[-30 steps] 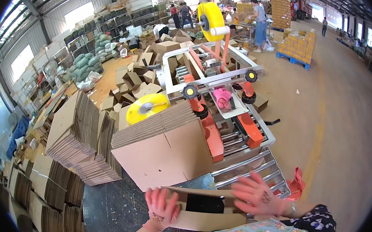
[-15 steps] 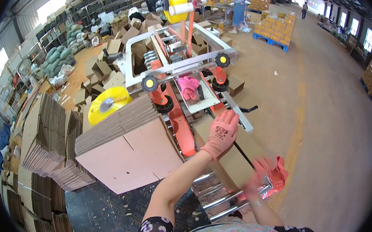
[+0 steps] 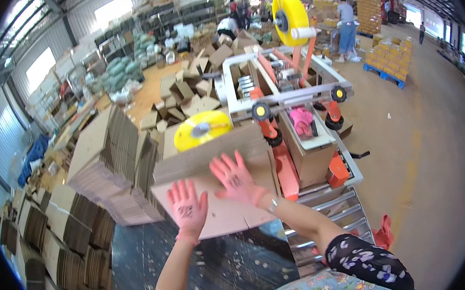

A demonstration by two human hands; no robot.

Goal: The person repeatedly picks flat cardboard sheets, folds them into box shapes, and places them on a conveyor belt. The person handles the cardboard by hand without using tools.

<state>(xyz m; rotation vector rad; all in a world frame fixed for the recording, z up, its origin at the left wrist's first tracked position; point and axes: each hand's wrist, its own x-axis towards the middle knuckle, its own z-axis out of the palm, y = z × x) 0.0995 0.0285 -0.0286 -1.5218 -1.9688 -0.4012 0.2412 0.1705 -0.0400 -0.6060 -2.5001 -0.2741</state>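
Both my hands wear pink gloves and are spread flat against a leaning stack of flattened cardboard boxes point(image 3: 211, 158). My left hand point(image 3: 187, 208) presses the lower front face of the stack. My right hand point(image 3: 236, 179) lies higher, near the stack's right side. A yellow tape roll point(image 3: 202, 129) rests on top of the stack. Right of it stands a carton-sealing machine point(image 3: 287, 103) with orange parts; a cardboard box point(image 3: 310, 162) sits in its roller track.
Tall piles of flat cardboard point(image 3: 105, 163) stand at the left. A dark metal plate point(image 3: 211, 267) lies below my arms. A roller conveyor point(image 3: 329, 219) runs at the right. People point(image 3: 347, 27) work in the background near stacked pallets point(image 3: 386, 57).
My right hand came off the box in the machine and swung left onto the cardboard stack. My left hand came up onto the stack's face.
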